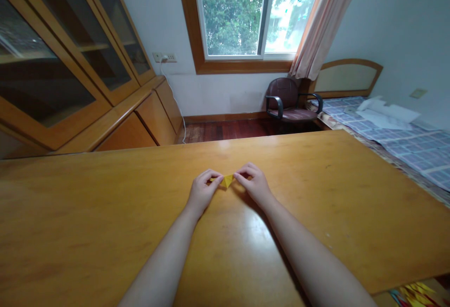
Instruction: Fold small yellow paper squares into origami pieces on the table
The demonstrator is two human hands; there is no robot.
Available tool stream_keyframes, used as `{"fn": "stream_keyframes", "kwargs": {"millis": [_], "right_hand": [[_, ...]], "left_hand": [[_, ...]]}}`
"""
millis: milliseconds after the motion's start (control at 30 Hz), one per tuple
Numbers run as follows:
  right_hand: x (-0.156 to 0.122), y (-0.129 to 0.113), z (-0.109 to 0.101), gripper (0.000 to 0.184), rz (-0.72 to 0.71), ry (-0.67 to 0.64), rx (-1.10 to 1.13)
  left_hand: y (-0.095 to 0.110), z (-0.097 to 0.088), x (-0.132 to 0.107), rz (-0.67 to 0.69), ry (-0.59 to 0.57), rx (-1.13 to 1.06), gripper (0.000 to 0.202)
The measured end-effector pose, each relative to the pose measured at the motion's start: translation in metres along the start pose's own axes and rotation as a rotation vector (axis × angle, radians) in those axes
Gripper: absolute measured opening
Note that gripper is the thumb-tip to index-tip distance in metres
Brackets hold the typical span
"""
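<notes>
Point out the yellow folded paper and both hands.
yellow folded paper (pixel 227 181), head view, its triangular middle.
left hand (pixel 203 190), head view, back of hand.
right hand (pixel 255 186), head view, back of hand.

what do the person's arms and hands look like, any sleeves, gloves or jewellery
The left arm and right arm are bare down to the picture's lower edge, with no sleeve in view. The left hand and right hand wear no gloves; no watch, bracelet or ring shows.

Paper (pixel 227 180) between two hands, at the middle of the desk (pixel 105 232).
Left hand (pixel 204 190) pinches its left end, right hand (pixel 255 185) its right; beyond the far edge, cabinet (pixel 70 72) at left, chair (pixel 290 101) behind, bed (pixel 404 138) at right.
</notes>
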State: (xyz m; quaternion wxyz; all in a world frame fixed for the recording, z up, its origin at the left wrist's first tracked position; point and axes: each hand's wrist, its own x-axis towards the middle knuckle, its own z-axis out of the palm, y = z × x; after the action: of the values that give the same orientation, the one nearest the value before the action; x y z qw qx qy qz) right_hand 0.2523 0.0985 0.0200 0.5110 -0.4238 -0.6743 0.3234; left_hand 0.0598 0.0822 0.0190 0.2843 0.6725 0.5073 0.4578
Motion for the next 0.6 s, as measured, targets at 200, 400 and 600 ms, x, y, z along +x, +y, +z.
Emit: {"fn": "stream_keyframes", "kwargs": {"millis": [200, 400, 600], "right_hand": [[0.002, 0.011, -0.004, 0.019, 0.076, 0.155, 0.027], [0.000, 0.012, 0.000, 0.016, 0.019, 0.054, 0.051], [-0.001, 0.007, 0.003, 0.017, -0.023, -0.088, -0.012]], "left_hand": [[-0.010, -0.002, 0.002, -0.073, 0.068, -0.040, 0.020], [-0.007, -0.001, 0.002, -0.077, 0.035, -0.050, 0.020], [-0.002, 0.000, 0.002, -0.048, -0.020, -0.053, 0.018]]}}
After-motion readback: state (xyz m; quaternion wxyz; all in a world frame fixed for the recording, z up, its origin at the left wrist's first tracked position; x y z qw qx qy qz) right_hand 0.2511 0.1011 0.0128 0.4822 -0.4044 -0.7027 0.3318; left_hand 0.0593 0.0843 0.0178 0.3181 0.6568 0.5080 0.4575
